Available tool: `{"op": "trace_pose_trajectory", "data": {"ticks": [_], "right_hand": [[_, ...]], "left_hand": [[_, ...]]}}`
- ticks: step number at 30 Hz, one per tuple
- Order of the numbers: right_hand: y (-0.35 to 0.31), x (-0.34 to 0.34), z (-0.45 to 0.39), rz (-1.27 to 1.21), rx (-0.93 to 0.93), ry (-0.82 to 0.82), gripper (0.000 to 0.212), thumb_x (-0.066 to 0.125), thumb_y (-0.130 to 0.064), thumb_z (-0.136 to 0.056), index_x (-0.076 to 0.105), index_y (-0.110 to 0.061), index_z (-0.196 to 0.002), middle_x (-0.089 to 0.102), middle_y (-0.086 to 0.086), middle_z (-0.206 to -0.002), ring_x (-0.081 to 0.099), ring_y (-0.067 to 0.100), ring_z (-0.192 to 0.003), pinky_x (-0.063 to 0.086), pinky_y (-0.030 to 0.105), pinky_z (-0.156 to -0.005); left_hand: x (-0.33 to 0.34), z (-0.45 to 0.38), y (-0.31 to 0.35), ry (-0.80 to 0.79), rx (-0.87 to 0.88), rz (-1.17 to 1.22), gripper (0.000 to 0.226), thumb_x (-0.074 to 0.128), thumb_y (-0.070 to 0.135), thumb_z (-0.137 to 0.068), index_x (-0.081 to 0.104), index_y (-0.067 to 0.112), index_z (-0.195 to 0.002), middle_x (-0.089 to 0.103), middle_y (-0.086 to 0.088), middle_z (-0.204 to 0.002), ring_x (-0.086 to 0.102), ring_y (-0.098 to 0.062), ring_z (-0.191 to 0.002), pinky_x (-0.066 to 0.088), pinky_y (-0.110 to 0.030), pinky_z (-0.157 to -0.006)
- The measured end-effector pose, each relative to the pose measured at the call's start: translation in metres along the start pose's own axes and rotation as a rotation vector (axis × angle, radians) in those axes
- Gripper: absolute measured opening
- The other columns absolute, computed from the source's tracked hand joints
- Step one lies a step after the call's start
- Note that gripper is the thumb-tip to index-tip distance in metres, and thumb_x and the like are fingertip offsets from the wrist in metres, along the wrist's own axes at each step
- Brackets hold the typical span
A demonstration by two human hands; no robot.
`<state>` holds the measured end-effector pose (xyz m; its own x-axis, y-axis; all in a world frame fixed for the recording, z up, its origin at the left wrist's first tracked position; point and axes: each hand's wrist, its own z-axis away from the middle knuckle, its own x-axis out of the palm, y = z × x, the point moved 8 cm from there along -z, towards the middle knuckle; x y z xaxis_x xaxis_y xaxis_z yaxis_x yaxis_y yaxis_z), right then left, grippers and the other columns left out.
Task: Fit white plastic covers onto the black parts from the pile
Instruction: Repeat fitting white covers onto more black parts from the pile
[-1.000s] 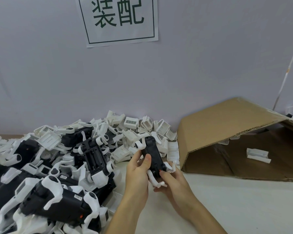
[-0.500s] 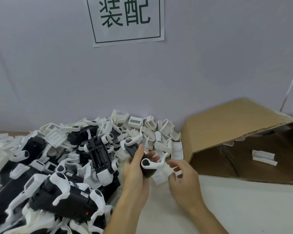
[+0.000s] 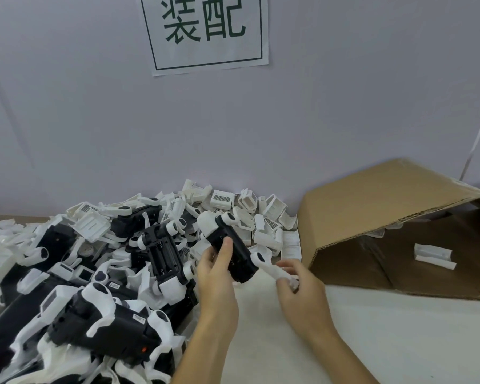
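Black moulded plastic body with white hinged legs (image 3: 230, 249), held above the table edge: left hand (image 3: 215, 275) grips it, thumb (image 3: 225, 249) curled across its upper face. Right hand (image 3: 299, 286) pinches the body's lower white plastic leg (image 3: 272, 268) between curled fingertips (image 3: 287, 281). Whether a cover is seated on this body cannot be told. Left of the held body lies the mixed pile of black bodies and loose white covers (image 3: 100, 273); behind it, white barcoded covers (image 3: 255, 214); right of it, a tipped brown cardboard box (image 3: 372, 206) holding one white piece (image 3: 434, 256). Judged from the heap, most parts remain unfitted.
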<state>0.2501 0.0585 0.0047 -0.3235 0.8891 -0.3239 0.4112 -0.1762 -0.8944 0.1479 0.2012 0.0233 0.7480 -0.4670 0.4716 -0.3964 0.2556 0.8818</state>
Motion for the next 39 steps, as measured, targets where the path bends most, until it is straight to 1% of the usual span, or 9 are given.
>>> {"op": "trace_pose_trajectory", "data": {"ticks": [4, 7, 11, 14, 18, 22, 25, 29, 39], "right_hand": [[0.003, -0.008, -0.002, -0.116, 0.022, 0.059, 0.023, 0.063, -0.006, -0.088, 0.059, -0.028, -0.096, 0.062, -0.005, -0.099, 0.058, -0.003, -0.084, 0.044, 0.011, -0.063], [0.004, -0.009, -0.002, -0.110, -0.003, 0.082, 0.034, 0.074, -0.009, -0.084, 0.056, -0.028, -0.106, 0.062, -0.011, -0.102, 0.057, -0.007, -0.089, 0.045, 0.007, -0.067], [0.009, -0.012, -0.003, -0.131, 0.034, 0.118, 0.049, 0.078, -0.012, -0.084, 0.054, -0.029, -0.122, 0.063, -0.014, -0.108, 0.059, -0.003, -0.093, 0.046, 0.010, -0.073], [0.011, -0.011, -0.003, -0.173, 0.053, 0.105, 0.040, 0.076, -0.017, -0.087, 0.059, -0.032, -0.120, 0.066, -0.004, -0.111, 0.059, 0.008, -0.097, 0.051, 0.025, -0.080], [0.008, -0.009, -0.001, -0.301, 0.043, 0.062, 0.041, 0.072, -0.027, -0.089, 0.058, -0.035, -0.127, 0.061, -0.011, -0.120, 0.055, -0.010, -0.095, 0.042, 0.005, -0.072], [0.008, -0.011, -0.002, -0.362, 0.019, 0.093, 0.058, 0.070, -0.019, -0.093, 0.046, -0.022, -0.146, 0.061, -0.008, -0.116, 0.058, -0.005, -0.098, 0.044, 0.005, -0.079], [0.006, -0.011, -0.001, -0.352, -0.009, 0.133, 0.053, 0.076, -0.019, -0.087, 0.050, -0.025, -0.132, 0.064, -0.004, -0.115, 0.062, 0.006, -0.100, 0.051, 0.020, -0.086], [-0.006, -0.011, 0.002, -0.433, -0.072, 0.163, 0.040, 0.079, -0.038, -0.076, 0.061, -0.032, -0.111, 0.072, -0.013, -0.099, 0.068, 0.005, -0.093, 0.055, 0.018, -0.075], [-0.031, -0.009, 0.010, -0.204, -0.219, 0.213, 0.028, 0.067, -0.050, -0.085, 0.072, -0.030, -0.104, 0.059, -0.014, -0.088, 0.062, 0.005, -0.082, 0.047, 0.011, -0.063]], "left_hand": [[0.002, 0.004, 0.001, -0.007, 0.009, -0.020, 0.043, 0.077, 0.031, -0.073, 0.070, 0.005, -0.106, 0.078, -0.008, -0.096, 0.074, -0.023, -0.094, 0.057, -0.029, -0.073], [0.001, 0.005, 0.001, -0.019, -0.009, -0.021, 0.042, 0.081, 0.028, -0.064, 0.074, 0.006, -0.100, 0.078, -0.007, -0.093, 0.075, -0.018, -0.085, 0.056, -0.023, -0.062], [0.002, 0.005, 0.001, -0.034, -0.007, -0.038, 0.039, 0.079, 0.033, -0.066, 0.076, 0.011, -0.099, 0.079, -0.002, -0.092, 0.074, -0.014, -0.085, 0.053, -0.025, -0.072], [0.001, 0.005, 0.006, -0.030, 0.054, -0.098, 0.022, 0.078, 0.028, -0.081, 0.074, 0.017, -0.099, 0.078, 0.000, -0.089, 0.074, -0.011, -0.082, 0.053, -0.027, -0.072], [-0.001, 0.003, 0.010, -0.020, 0.125, -0.178, 0.011, 0.072, 0.019, -0.091, 0.072, 0.022, -0.101, 0.078, 0.003, -0.088, 0.074, -0.009, -0.082, 0.055, -0.017, -0.063], [0.004, 0.006, 0.011, -0.082, 0.140, -0.227, 0.017, 0.061, 0.012, -0.097, 0.071, 0.022, -0.106, 0.077, 0.009, -0.090, 0.072, -0.002, -0.082, 0.052, -0.014, -0.065], [0.013, 0.010, 0.008, -0.161, 0.115, -0.224, 0.027, 0.051, 0.006, -0.100, 0.069, 0.025, -0.107, 0.076, 0.015, -0.090, 0.068, 0.006, -0.081, 0.047, -0.006, -0.062], [0.025, 0.015, 0.001, -0.259, 0.076, -0.284, 0.038, 0.041, 0.003, -0.103, 0.063, 0.034, -0.102, 0.072, 0.019, -0.092, 0.063, 0.016, -0.079, 0.044, -0.002, -0.064], [0.049, 0.033, -0.005, -0.473, 0.097, -0.349, 0.020, 0.057, 0.011, -0.099, 0.066, 0.016, -0.117, 0.075, -0.005, -0.104, 0.070, -0.012, -0.092, 0.054, -0.023, -0.073]]}}
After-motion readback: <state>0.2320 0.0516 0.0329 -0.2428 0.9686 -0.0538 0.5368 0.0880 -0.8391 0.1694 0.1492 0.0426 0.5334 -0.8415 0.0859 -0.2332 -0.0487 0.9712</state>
